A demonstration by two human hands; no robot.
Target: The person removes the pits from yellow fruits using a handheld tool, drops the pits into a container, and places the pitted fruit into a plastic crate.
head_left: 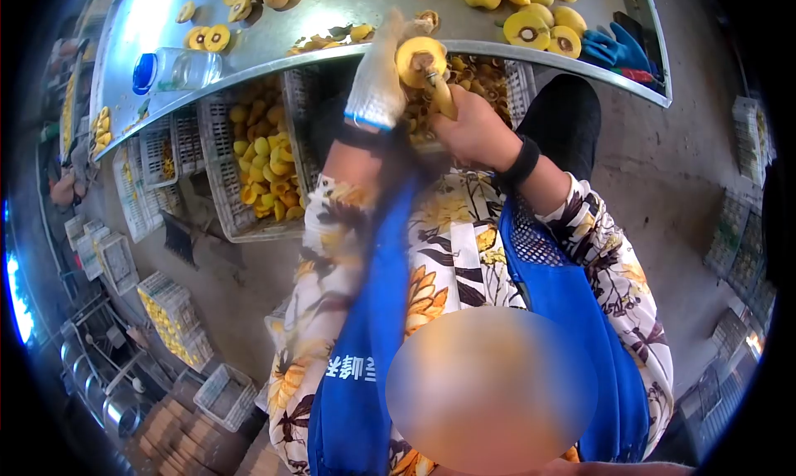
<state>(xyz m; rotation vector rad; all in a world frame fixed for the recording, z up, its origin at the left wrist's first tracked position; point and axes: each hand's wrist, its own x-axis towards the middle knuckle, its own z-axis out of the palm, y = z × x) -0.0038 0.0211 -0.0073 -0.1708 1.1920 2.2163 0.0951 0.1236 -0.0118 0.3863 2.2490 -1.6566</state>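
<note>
My left hand (377,76), in a white knit glove with a blue cuff edge, is curled at the side of a yellow peach half (410,55) and holds it, cut face up. A brown pit sits in the middle of that face. My bare right hand (479,129) is closed around the yellow handle (443,99) of a small metal-tipped pitting tool. Its tip meets the peach half by the pit. Motion blurs the gloved fingers, partly hidden behind the fruit.
On the metal table (274,68) lie halved peaches (527,30), a plastic bottle (184,68) and blue gloves (615,46). Below its edge stand a crate of yellow fruit pieces (269,169) and another crate with scraps (485,82). Stacked crates (172,314) stand at the left.
</note>
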